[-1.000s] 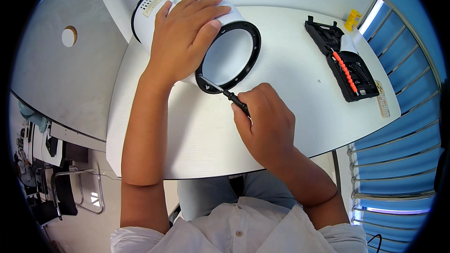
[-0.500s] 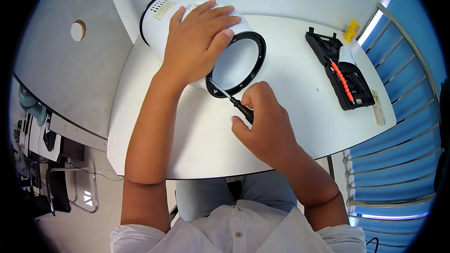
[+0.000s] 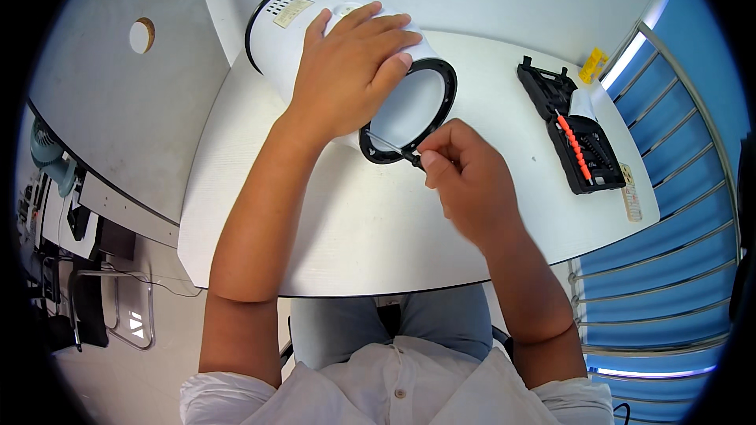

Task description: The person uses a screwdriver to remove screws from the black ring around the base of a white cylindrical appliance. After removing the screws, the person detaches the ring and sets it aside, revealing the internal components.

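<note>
head view. item: your left hand point(image 3: 350, 79), fingers spread, palm down on the white cylinder point(image 3: 279, 51), clasping nothing. item: your right hand point(image 3: 472, 181), thumb and fingers closed around the black handle of a screwdriver point(image 3: 387, 143); its metal shaft runs to the lower left of the black ring point(image 3: 450, 90) on the cylinder's near end. whether the tip sits in a screw, you cannot tell. item: the cylinder itself, on its side at the far left part of your white table point(image 3: 465, 244). markings: one pale rectangular label point(image 3: 293, 12) beside the vent slots, its printing too small to read. item, right side of the table: black tool case point(image 3: 556, 142), lid raised, an orange flexible shaft point(image 3: 573, 148) inside; near it, a yellow object point(image 3: 593, 66) and a narrow pale strip point(image 3: 631, 197), its marks illegible.
</note>
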Action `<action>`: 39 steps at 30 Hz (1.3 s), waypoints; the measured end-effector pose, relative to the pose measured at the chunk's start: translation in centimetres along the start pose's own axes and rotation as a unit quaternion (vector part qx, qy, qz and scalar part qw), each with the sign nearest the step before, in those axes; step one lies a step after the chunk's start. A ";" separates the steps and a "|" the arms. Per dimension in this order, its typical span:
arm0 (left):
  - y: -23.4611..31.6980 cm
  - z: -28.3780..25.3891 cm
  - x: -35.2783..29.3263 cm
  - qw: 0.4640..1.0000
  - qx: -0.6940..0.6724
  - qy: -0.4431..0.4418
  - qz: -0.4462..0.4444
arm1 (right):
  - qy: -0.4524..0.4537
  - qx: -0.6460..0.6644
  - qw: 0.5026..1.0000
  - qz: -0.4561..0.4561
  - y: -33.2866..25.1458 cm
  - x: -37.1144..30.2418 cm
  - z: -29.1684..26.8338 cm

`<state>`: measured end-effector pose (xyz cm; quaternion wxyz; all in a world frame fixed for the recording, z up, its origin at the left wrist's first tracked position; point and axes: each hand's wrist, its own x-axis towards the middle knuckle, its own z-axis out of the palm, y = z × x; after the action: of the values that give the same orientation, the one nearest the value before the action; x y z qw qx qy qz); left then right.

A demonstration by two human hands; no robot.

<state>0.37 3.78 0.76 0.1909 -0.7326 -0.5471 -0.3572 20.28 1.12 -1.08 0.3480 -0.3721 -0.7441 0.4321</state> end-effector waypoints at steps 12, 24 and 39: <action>-0.1 0.2 0.1 1.000 0.002 0.004 0.006 | 0.038 -0.206 0.964 -0.165 1.5 -1.7 1.0; -0.1 0.2 0.0 1.000 -0.008 0.007 0.003 | 0.138 -0.369 0.869 -0.299 2.9 -1.8 0.6; -0.1 0.2 0.2 1.000 -0.003 0.008 0.020 | 0.129 -0.289 0.856 -0.409 4.5 -2.3 -0.7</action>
<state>0.34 4.14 0.76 0.2002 -0.7409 -0.5297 -0.3612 23.12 1.02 -5.30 0.4634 -0.1699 -0.8690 -0.0355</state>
